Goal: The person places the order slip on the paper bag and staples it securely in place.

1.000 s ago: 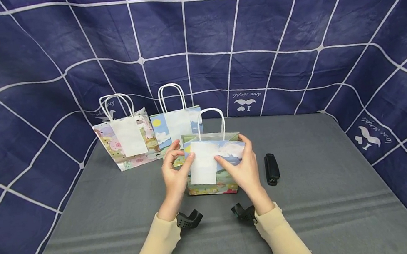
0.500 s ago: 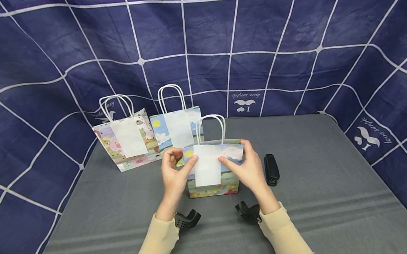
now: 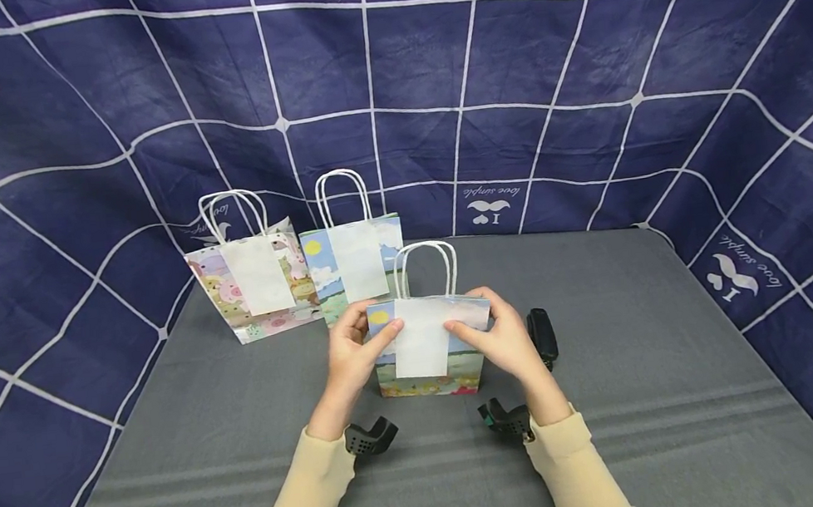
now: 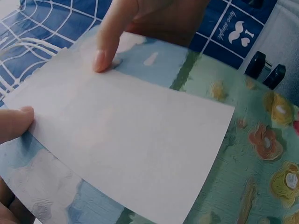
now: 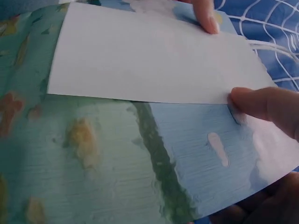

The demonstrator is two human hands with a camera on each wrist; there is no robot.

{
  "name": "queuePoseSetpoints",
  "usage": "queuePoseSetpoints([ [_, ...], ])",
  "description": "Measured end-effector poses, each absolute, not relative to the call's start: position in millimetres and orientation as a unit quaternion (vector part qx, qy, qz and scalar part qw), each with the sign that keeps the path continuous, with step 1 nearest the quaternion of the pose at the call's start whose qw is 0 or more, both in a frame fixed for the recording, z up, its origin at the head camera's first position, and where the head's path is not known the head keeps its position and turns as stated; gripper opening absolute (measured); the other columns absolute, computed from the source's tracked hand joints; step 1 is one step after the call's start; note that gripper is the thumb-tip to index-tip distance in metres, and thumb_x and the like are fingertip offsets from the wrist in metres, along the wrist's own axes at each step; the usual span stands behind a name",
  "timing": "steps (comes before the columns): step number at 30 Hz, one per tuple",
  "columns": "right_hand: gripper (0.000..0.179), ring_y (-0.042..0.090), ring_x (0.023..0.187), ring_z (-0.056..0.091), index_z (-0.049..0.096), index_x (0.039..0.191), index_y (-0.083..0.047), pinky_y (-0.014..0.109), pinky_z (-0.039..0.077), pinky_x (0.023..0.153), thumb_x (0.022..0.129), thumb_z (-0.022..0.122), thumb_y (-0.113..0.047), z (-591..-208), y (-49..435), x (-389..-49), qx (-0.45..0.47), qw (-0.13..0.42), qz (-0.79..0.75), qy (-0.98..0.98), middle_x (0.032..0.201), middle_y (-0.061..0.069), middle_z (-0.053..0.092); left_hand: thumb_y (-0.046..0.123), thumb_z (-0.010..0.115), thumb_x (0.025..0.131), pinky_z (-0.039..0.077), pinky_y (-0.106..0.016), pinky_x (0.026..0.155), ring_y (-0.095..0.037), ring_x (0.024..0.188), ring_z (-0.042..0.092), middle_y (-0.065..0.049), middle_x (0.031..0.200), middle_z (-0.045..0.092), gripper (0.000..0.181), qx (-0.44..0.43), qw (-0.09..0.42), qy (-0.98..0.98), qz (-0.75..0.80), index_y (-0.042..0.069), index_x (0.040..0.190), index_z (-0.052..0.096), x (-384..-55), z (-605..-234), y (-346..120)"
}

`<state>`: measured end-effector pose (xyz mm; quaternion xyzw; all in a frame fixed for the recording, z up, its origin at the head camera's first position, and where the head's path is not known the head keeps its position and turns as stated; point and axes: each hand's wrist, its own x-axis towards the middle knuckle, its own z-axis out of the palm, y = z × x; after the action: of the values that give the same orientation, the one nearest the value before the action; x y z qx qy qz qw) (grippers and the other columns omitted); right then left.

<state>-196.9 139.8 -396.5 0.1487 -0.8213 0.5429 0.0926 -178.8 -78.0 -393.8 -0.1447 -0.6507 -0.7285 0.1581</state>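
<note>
A small paper gift bag (image 3: pixel 432 386) with a cartoon sky-and-flower print stands upright in front of me, its two white handles pointing up. Down its front hangs a blank white paper panel (image 3: pixel 420 344), which fills much of both wrist views. My left hand (image 3: pixel 352 352) grips the bag's left upper edge, thumb on the panel's side and fingers behind. On the other side my right hand (image 3: pixel 504 338) grips the right upper edge the same way. In the right wrist view, the right thumb (image 5: pixel 261 107) presses at the panel's edge. The fingers behind the bag are mostly hidden.
Behind and to the left stand a second sky-print bag (image 3: pixel 358 259) and a pink animal-print bag (image 3: pixel 252 284), both with white handles. A black stapler (image 3: pixel 542 334) lies right of my right hand on the grey cloth-covered table (image 3: pixel 650 343). A blue gridded curtain (image 3: pixel 541 46) surrounds the table.
The held bag's top edge and handles have come lower and slightly closer to me. Its top opening has narrowed as both hands drew the front and back together. The other bags stayed put.
</note>
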Motion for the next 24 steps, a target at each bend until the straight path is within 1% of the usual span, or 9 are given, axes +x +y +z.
queuePoseSetpoints([
  [2, 0.029, 0.022, 0.078, 0.056, 0.061, 0.102, -0.006, 0.034, 0.046, 0.064, 0.079, 0.076, -0.015, -396, 140, -197, 0.158, 0.079, 0.551, -0.816, 0.097, 0.011, 0.064, -0.013, 0.065, 0.08, 0.051, -0.023, 0.066, -0.009, 0.08, 0.061, 0.008, 0.084, 0.066, 0.027, -0.146, 0.142, -0.644, -0.737, -0.015, 0.106, 0.055, -182, -399, -79],
  [5, 0.022, 0.018, 0.072, 0.054, 0.063, 0.099, -0.003, 0.03, 0.045, 0.061, 0.081, 0.074, -0.008, -390, 139, -194, 0.174, 0.063, 0.563, -0.806, 0.092, 0.012, 0.064, -0.01, 0.067, 0.081, 0.052, -0.024, 0.065, -0.01, 0.078, 0.063, 0.009, 0.084, 0.068, 0.027, -0.138, 0.128, -0.64, -0.745, -0.013, 0.106, 0.058, -187, -409, -80],
  [9, 0.017, 0.013, 0.067, 0.052, 0.065, 0.096, 0.005, 0.027, 0.044, 0.06, 0.081, 0.069, 0.0, -372, 135, -184, 0.191, 0.053, 0.572, -0.796, 0.086, 0.014, 0.064, -0.005, 0.069, 0.081, 0.051, -0.025, 0.062, -0.011, 0.075, 0.063, 0.007, 0.084, 0.069, 0.028, -0.128, 0.105, -0.636, -0.754, -0.01, 0.107, 0.059, -192, -418, -81],
  [11, 0.018, 0.011, 0.068, 0.053, 0.065, 0.098, 0.007, 0.027, 0.046, 0.062, 0.081, 0.068, 0.001, -368, 135, -181, 0.194, 0.049, 0.572, -0.795, 0.086, 0.015, 0.065, -0.004, 0.07, 0.081, 0.051, -0.026, 0.062, -0.012, 0.074, 0.063, 0.006, 0.084, 0.069, 0.03, -0.129, 0.096, -0.632, -0.758, -0.01, 0.108, 0.059, -192, -419, -81],
  [14, 0.022, 0.013, 0.073, 0.057, 0.065, 0.102, 0.007, 0.028, 0.048, 0.066, 0.082, 0.068, -0.002, -380, 139, -188, 0.196, 0.039, 0.579, -0.791, 0.09, 0.016, 0.066, -0.002, 0.071, 0.08, 0.051, -0.025, 0.061, -0.012, 0.073, 0.063, 0.004, 0.085, 0.07, 0.032, -0.132, 0.09, -0.627, -0.762, -0.009, 0.108, 0.058, -191, -420, -80],
  [16, 0.024, 0.013, 0.076, 0.059, 0.064, 0.105, 0.007, 0.028, 0.048, 0.068, 0.084, 0.067, -0.003, -388, 142, -192, 0.198, 0.022, 0.591, -0.782, 0.093, 0.017, 0.066, -0.002, 0.071, 0.08, 0.051, -0.025, 0.061, -0.012, 0.073, 0.063, 0.004, 0.085, 0.07, 0.032, -0.132, 0.088, -0.624, -0.765, -0.009, 0.108, 0.058, -191, -420, -79],
  [20, 0.025, 0.013, 0.077, 0.058, 0.062, 0.11, 0.007, 0.026, 0.048, 0.07, 0.087, 0.063, -0.003, -393, 144, -195, 0.206, -0.006, 0.607, -0.767, 0.096, 0.02, 0.065, -0.003, 0.072, 0.079, 0.052, -0.026, 0.061, -0.012, 0.071, 0.064, 0.004, 0.085, 0.07, 0.032, -0.128, 0.092, -0.619, -0.769, -0.009, 0.108, 0.059, -191, -420, -77],
  [24, 0.026, 0.012, 0.077, 0.058, 0.06, 0.112, 0.008, 0.026, 0.048, 0.069, 0.087, 0.061, 0.0, -393, 145, -196, 0.215, -0.014, 0.611, -0.762, 0.096, 0.02, 0.064, -0.003, 0.072, 0.079, 0.052, -0.025, 0.061, -0.012, 0.071, 0.064, 0.004, 0.085, 0.07, 0.033, -0.123, 0.097, -0.619, -0.769, -0.01, 0.108, 0.059, -191, -420, -76],
])
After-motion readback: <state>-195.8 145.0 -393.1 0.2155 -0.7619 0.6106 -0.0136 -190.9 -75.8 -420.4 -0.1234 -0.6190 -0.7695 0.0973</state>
